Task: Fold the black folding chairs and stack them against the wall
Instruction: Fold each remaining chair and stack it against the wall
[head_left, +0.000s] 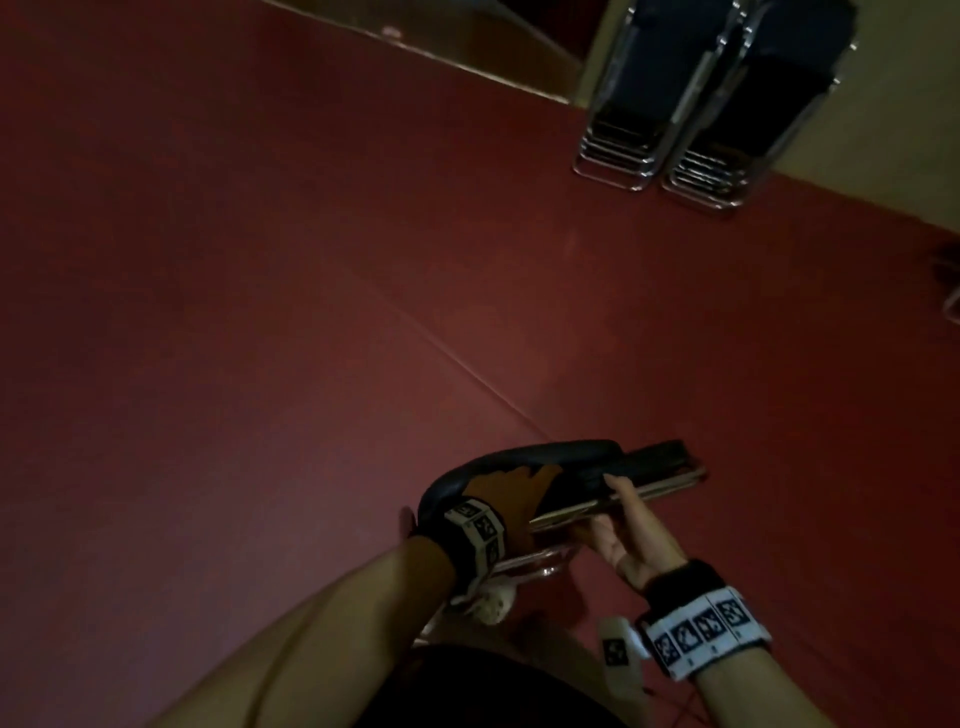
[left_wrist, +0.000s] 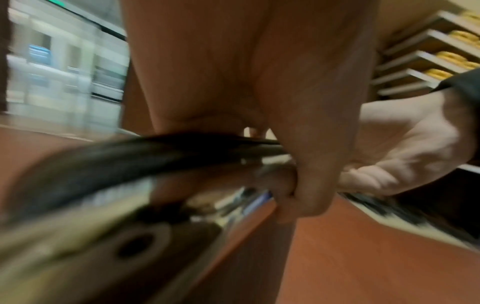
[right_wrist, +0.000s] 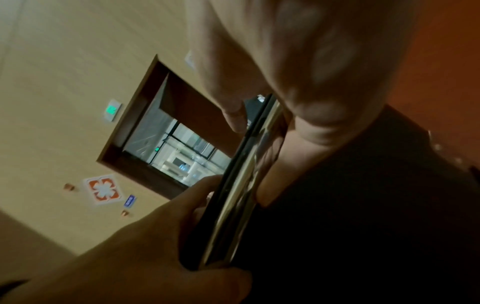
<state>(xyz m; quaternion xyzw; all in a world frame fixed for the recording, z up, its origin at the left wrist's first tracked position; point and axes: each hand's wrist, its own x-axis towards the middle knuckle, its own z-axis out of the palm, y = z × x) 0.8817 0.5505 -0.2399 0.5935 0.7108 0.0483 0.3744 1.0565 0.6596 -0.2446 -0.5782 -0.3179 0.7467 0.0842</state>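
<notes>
A folded black chair (head_left: 576, 462) with a chrome frame hangs edge-on above the red floor, close in front of me. My left hand (head_left: 506, 499) grips its padded black top edge, fingers curled over the far side. My right hand (head_left: 631, 525) grips the chrome tube of the frame (head_left: 665, 486) just to the right. The left wrist view shows my left hand (left_wrist: 291, 185) wrapped round the blurred black edge (left_wrist: 135, 158). In the right wrist view my right hand (right_wrist: 262, 148) pinches the chrome tube (right_wrist: 244, 185). Two stacks of folded black chairs (head_left: 711, 98) lean against the wall at the upper right.
Red carpet (head_left: 311, 291) stretches open between me and the stacks. A wooden step or ledge (head_left: 447, 47) runs along the top. Something dark lies at the right edge (head_left: 948, 275). Shelves with yellow items (left_wrist: 441, 61) and a doorway (right_wrist: 166, 131) appear in the wrist views.
</notes>
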